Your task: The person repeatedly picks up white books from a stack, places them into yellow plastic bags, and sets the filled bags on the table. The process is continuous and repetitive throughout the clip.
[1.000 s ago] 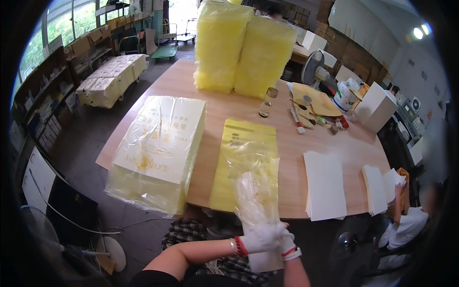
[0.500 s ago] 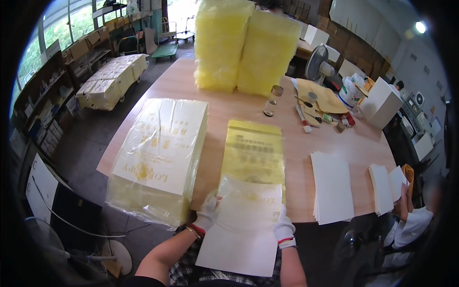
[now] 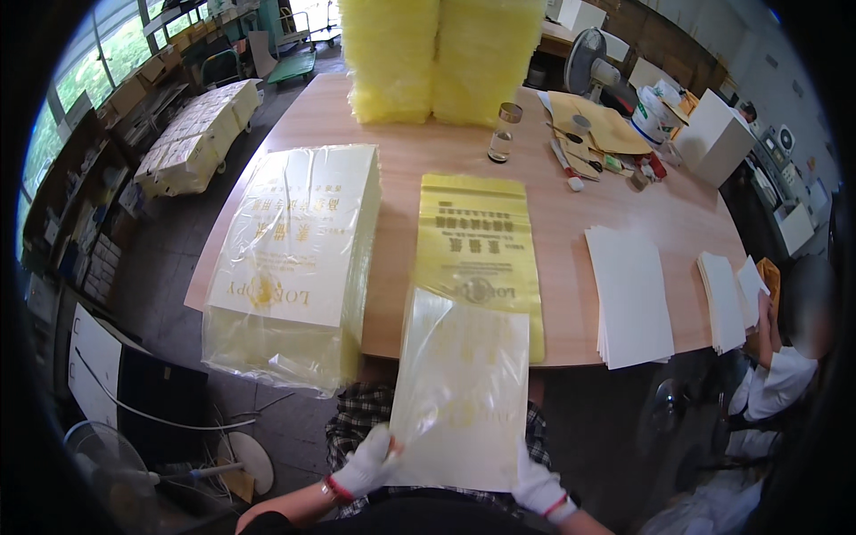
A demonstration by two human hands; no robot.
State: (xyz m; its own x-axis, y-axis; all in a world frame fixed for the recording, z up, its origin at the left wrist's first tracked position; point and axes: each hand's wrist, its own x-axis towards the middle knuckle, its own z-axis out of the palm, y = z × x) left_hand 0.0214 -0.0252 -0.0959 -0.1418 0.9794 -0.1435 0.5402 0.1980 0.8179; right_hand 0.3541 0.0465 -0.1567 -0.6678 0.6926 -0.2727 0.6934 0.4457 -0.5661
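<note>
A stack of white paper sits inside a clear, yellow-printed plastic bag [image 3: 459, 383], which reaches from the table edge over my lap. My left hand [image 3: 367, 462], in a white glove with bare fingertips, is closed on the bag's lower left edge. At the lower right corner my right hand [image 3: 539, 483], also gloved, grips the bag; its fingers are partly hidden. Beyond the filled bag lies a flat pile of yellow printed bags [image 3: 477, 209]. To the left, a tall pile of filled bags [image 3: 294, 241] overhangs the table's front edge.
Stacks of white sheets [image 3: 629, 299] lie to the right, beside a seated person [image 3: 776, 383]. A clear bottle [image 3: 505, 134], scissors [image 3: 590, 163], brown envelopes [image 3: 606, 125] and a fan [image 3: 588, 62] stand or lie farther back. Tall yellow bag stacks [image 3: 392, 62] rise behind.
My hands have moved down toward my body. The white paper, partly outside the bag before, now lies within the plastic. The view has shifted, so the table appears higher.
</note>
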